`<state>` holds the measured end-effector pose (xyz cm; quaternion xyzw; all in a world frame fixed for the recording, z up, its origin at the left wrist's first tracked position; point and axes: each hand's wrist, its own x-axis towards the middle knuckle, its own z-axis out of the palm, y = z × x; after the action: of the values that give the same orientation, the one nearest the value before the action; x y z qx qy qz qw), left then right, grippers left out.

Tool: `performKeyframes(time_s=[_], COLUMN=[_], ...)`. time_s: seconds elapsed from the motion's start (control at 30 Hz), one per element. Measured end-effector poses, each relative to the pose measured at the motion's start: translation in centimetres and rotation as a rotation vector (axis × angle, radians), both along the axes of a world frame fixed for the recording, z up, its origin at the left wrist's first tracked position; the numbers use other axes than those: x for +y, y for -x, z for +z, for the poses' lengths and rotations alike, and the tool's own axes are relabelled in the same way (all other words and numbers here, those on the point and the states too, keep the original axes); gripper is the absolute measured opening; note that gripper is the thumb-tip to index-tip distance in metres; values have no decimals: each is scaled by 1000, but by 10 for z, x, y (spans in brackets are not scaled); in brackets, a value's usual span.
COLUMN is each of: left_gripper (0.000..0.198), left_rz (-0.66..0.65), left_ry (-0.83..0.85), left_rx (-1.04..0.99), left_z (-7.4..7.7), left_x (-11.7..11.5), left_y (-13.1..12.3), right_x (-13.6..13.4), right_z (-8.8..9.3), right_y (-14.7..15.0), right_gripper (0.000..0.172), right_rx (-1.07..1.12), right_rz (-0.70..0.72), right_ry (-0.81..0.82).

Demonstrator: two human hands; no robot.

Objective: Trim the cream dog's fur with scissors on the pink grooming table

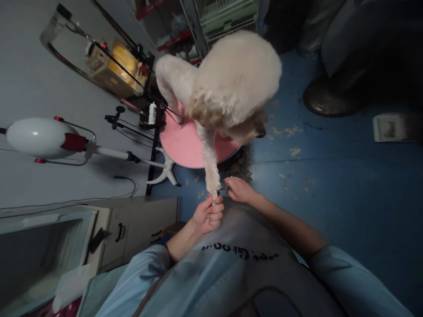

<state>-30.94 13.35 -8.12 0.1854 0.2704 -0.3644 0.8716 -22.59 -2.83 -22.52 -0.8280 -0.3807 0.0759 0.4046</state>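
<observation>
A cream-coloured dog (pixel 241 70) with clipped fur stands on a round pink grooming table (pixel 183 147). One of its legs (pixel 209 158) stretches over the table's edge toward me. My left hand (pixel 209 215) is closed around the paw at the end of that leg. Just right of the paw is my right hand (pixel 240 189), its fingers curled together. Small dark and shiny bits show at those fingers, but what they hold is too small to name. The dog's head is turned down and partly hidden behind its body.
A white and red lamp-like device (pixel 39 137) on a stand is at left, near a white bottle (pixel 152 113). Cut fur (pixel 295 151) lies on the blue floor. A round dark stool base (pixel 325 99) and a white scale-like box (pixel 391 127) are at right. Low cabinets (pixel 139 224) stand lower left.
</observation>
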Motion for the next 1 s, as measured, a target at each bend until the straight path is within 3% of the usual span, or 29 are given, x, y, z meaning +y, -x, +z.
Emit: performKeyframes(time_s=[0.3, 0.6, 0.77, 0.9, 1.0], left_gripper=[30, 38, 41, 44, 45], left_rz=[-35, -93, 39, 138, 151], left_ry=[-66, -180, -89, -184, -236], left_rx=[-39, -108, -47, 21, 44], left_z=[0, 3, 12, 19, 21], left_x=[-1, 1, 2, -1, -3], left_y=[-6, -14, -13, -12, -13], right_x=[-22, -24, 5, 39, 55], right_z=[-4, 6, 3, 4, 6], right_y=[-14, -20, 5, 21, 20], right_gripper=[27, 28, 30, 34, 35], right_rx=[-45, -27, 106, 224, 242], right_rz=[16, 17, -86, -128, -150], right_ry=[66, 110, 5, -181, -235])
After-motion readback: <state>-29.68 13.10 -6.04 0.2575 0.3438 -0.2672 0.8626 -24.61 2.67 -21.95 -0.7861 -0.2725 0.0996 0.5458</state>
